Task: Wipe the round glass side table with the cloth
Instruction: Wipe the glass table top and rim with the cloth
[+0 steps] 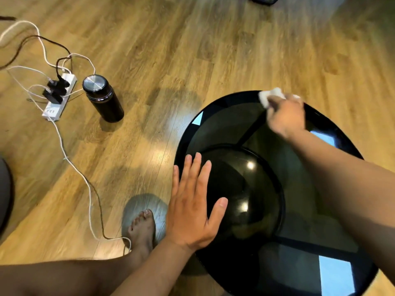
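The round black glass side table fills the lower right of the head view, with bright window reflections on its top. My right hand is at the table's far rim, blurred, and grips a small white cloth pressed on the glass. My left hand lies flat on the near left rim, fingers spread, holding nothing.
On the wooden floor to the left stand a dark flask with a metal lid and a white power strip with plugs and trailing cables. A cable runs to my bare foot beside the table. A dark object sits at the top edge.
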Demonstrator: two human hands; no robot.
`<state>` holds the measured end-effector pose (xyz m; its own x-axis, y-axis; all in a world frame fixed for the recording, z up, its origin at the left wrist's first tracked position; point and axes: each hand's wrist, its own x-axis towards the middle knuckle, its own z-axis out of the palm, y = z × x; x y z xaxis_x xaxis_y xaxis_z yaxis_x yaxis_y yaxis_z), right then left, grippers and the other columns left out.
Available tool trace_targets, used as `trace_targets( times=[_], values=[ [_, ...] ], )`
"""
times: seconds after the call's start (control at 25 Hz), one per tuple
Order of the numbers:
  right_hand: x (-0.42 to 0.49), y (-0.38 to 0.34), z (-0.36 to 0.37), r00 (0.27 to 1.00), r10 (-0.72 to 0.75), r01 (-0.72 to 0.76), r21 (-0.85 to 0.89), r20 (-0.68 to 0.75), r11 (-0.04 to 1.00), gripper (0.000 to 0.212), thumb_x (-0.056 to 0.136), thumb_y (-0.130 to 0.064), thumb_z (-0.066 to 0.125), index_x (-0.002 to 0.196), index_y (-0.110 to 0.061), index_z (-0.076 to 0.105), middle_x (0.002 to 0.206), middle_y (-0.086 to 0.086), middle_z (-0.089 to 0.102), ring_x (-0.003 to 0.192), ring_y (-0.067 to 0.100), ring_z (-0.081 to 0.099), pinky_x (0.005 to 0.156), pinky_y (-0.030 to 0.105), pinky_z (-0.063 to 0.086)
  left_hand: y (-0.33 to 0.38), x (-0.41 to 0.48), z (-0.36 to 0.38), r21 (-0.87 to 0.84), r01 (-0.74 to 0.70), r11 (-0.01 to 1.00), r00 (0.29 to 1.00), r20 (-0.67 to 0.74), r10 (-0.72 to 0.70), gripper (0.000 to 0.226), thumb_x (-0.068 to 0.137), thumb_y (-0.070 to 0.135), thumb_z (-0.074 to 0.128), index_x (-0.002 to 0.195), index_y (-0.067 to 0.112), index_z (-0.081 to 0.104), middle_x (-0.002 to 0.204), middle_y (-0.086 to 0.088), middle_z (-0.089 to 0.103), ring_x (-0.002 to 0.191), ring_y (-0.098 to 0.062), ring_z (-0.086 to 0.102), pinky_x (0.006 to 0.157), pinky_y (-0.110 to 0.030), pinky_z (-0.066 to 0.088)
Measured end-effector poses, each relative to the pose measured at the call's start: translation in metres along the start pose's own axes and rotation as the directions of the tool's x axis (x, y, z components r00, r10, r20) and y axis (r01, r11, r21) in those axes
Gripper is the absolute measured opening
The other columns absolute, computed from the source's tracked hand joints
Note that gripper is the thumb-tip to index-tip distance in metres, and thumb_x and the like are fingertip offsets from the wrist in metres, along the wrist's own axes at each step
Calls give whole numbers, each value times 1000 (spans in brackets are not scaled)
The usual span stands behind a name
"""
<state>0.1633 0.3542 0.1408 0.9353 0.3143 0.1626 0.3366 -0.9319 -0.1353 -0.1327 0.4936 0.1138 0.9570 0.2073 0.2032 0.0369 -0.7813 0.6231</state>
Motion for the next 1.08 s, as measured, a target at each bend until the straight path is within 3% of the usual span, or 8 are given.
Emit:
trace_targets(
  times=[0.24, 0.36, 0.44, 0.56, 0.64, 0.8, 0.96, 1.08],
  values=[
    [-98, -130, 0, 874, -476, 424, 323, 101, 846, 31, 90, -15, 59, 119, -17, 69, 130, 15, 59, 117, 35, 50, 102, 39, 37, 6, -2, -4, -3, 20, 1000, 998, -59, -20, 71, 95, 41, 39, 153, 2, 24, 164, -18, 16, 154, -31, 6, 122, -59, 5],
    [-174, -103, -17, 660, -744, 619, 483, 110, 620, 13, 83, -9, 65, 94, -12, 72, 102, 8, 67, 96, 23, 55, 93, 38, 45, 8, -3, -5, -40, -2, 999, 997, -79, -2, 72, 93, 41, 38, 152, 0, 25, 163, -20, 17, 154, -34, 9, 122, -60, 5],
    [-195, -52, -32, 603, -777, 641, 471, 180, 606, 20, 86, -12, 62, 102, -18, 72, 114, 5, 63, 100, 18, 54, 96, 26, 40, 7, -2, -5, -22, -15, 1000, 997, -72, 14, 71, 94, 40, 38, 151, 0, 27, 163, -20, 18, 154, -35, 9, 121, -61, 6],
    [-161, 40, -46, 803, -583, 506, 372, 127, 778, 27, 89, -7, 59, 107, -21, 74, 118, 15, 62, 98, 11, 48, 90, 23, 39, 4, -1, -3, -31, -17, 999, 997, -76, 15, 69, 94, 38, 40, 151, 0, 28, 163, -19, 18, 154, -34, 8, 122, -58, 4],
    [-109, 79, -46, 942, -318, 296, 176, 109, 939, 28, 94, -15, 58, 119, -19, 69, 129, 22, 56, 108, 29, 51, 93, 35, 42, 4, -1, -3, -60, -8, 998, 997, -75, 4, 70, 93, 37, 41, 151, 1, 28, 164, -18, 18, 154, -32, 9, 123, -55, 3],
    [-7, 58, -12, 999, 38, -41, 90, 39, 995, 40, 94, -25, 47, 131, -17, 59, 125, 27, 57, 115, 45, 52, 98, 41, 40, 4, 0, -4, -59, 12, 998, 997, -80, -17, 70, 93, 39, 39, 151, 0, 30, 163, -17, 21, 154, -32, 10, 124, -53, 3],
    [-11, -68, 12, 982, -183, 170, 201, 45, 965, 36, 91, -19, 49, 123, -17, 67, 121, 21, 61, 116, 39, 52, 95, 34, 38, 2, 1, -1, -45, 17, 999, 996, -81, -21, 69, 94, 38, 39, 151, 0, 29, 163, -18, 21, 154, -33, 11, 124, -54, 3],
    [-102, -127, -4, 870, -486, 412, 419, 83, 809, 31, 81, -9, 57, 108, -3, 71, 109, 21, 66, 104, 39, 59, 90, 35, 43, 4, 0, -3, -72, 9, 997, 994, -107, -17, 69, 94, 37, 38, 151, -1, 28, 163, -19, 20, 153, -34, 12, 123, -55, 3]
  ],
)
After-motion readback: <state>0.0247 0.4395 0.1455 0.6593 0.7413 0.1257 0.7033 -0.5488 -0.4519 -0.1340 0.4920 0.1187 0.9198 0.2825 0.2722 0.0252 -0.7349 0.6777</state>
